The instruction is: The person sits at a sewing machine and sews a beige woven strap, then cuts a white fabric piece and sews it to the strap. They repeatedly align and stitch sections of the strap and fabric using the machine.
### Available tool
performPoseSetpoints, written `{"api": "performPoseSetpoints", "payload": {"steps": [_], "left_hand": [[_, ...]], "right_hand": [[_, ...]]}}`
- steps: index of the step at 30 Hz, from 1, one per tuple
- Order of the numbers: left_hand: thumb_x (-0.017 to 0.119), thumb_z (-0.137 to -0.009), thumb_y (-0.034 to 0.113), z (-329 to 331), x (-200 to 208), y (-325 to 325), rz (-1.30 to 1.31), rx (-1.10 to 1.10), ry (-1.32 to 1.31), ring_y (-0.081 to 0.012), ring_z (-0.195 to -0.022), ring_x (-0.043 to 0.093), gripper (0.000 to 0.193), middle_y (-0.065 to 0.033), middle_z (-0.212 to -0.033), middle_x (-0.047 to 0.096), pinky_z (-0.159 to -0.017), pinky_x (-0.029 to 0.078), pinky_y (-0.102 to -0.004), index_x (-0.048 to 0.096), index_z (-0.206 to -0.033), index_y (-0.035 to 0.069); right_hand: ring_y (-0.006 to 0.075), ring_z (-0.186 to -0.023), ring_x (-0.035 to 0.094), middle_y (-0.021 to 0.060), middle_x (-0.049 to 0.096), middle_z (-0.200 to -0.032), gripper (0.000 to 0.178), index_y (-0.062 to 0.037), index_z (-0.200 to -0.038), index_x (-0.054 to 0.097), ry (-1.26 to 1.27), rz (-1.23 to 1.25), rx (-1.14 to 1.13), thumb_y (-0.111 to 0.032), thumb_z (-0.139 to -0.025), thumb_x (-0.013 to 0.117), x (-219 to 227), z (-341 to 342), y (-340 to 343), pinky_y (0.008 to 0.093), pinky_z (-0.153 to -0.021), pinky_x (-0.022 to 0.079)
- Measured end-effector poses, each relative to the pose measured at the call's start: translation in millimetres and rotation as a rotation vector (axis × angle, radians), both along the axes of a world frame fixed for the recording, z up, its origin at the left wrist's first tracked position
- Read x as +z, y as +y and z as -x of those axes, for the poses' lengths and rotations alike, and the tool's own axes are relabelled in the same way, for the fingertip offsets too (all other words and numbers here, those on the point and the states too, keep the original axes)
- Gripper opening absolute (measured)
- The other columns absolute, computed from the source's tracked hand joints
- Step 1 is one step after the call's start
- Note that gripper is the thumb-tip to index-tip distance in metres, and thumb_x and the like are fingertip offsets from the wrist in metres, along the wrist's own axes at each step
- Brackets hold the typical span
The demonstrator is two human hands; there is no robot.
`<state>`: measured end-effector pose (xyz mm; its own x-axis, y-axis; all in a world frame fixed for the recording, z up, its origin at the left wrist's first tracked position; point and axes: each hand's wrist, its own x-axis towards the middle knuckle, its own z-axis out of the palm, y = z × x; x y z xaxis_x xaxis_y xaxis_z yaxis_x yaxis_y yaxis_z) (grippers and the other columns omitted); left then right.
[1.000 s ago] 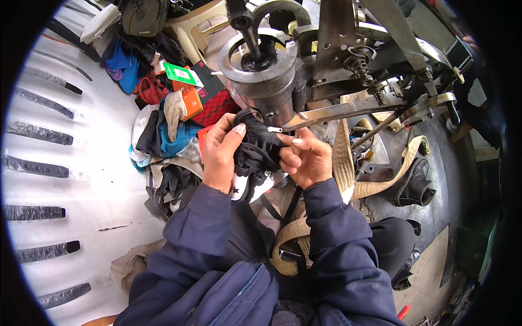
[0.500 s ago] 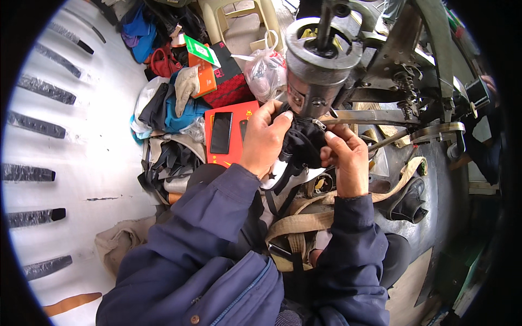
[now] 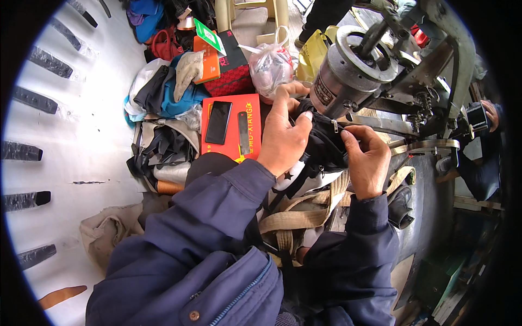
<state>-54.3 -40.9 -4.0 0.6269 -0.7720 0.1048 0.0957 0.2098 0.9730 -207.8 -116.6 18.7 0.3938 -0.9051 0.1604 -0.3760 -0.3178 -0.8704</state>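
A black zippered bag (image 3: pixel 325 145) with a white patch bearing dark stars is held up under the round metal head of a sewing machine (image 3: pixel 348 73). My left hand (image 3: pixel 284 133) grips the bag's left side, thumb on top of the fabric. My right hand (image 3: pixel 367 162) pinches the bag's right edge between thumb and fingers, close to a metal zipper pull (image 3: pixel 335 126). The machine's head hides the bag's far edge. Whether the fabric touches the machine's foot cannot be seen.
A red box (image 3: pixel 222 152) carrying a black phone (image 3: pixel 218 123) lies left of the bag. Behind it stand a dark red patterned box (image 3: pixel 231 81) and a knotted plastic bag (image 3: pixel 271 68). Tan straps (image 3: pixel 296 220) hang below. Another person's hand (image 3: pixel 491 115) shows at far right.
Both hands and the bag appear further right, along with the machine in the shifted view. The machine's head looks more tilted, and more of the bag and its zipper pull shows.
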Motion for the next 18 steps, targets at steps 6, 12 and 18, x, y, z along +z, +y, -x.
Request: {"api": "performPoseSetpoints", "payload": {"steps": [6, 12, 18], "left_hand": [[0.051, -0.089, 0.001, -2.2, 2.2, 2.9, -0.005, -0.018, -0.181, -0.0175, -0.094, 0.06, 0.021, -0.0117, -0.099, 0.065, -0.091, 0.047, -0.0321, 0.057, -0.109, 0.0], [0.05, -0.088, 0.003, -4.1, 2.4, -4.9, 0.043, -0.004, -0.271, -0.0197, -0.094, 0.06, 0.022, -0.0135, -0.099, 0.066, -0.093, 0.046, -0.0337, 0.057, -0.109, -0.001], [0.051, -0.09, 0.002, -6.4, -3.8, -6.4, 0.057, -0.098, -0.13, -0.0147, -0.096, 0.058, 0.021, -0.01, -0.1, 0.066, -0.094, 0.045, -0.0316, 0.058, -0.109, 0.0]], "right_hand": [[0.0093, -0.07, 0.063, 0.0066, 0.071, -0.08, 0.012, -0.0005, -0.098, 0.073, 0.13, 0.053, 0.016, -0.005, -0.087, 0.073, 5.2, 3.6, -2.5, 0.0248, -0.068, 0.05], [0.0276, -0.097, 0.065, 0.0139, 0.066, -0.105, 0.024, -0.0004, -0.107, 0.068, -0.042, 0.37, 0.18, 0.002, -0.083, 0.068, 17.5, 1.3, -2.5, 0.0349, -0.089, 0.05], [0.0375, -0.109, 0.056, 0.0167, 0.062, -0.109, 0.027, -0.0028, -0.098, 0.068, 0.185, 0.483, 0.208, -0.014, -0.076, 0.078, 13.6, -20.0, 1.9, 0.0458, -0.099, 0.04]]}}
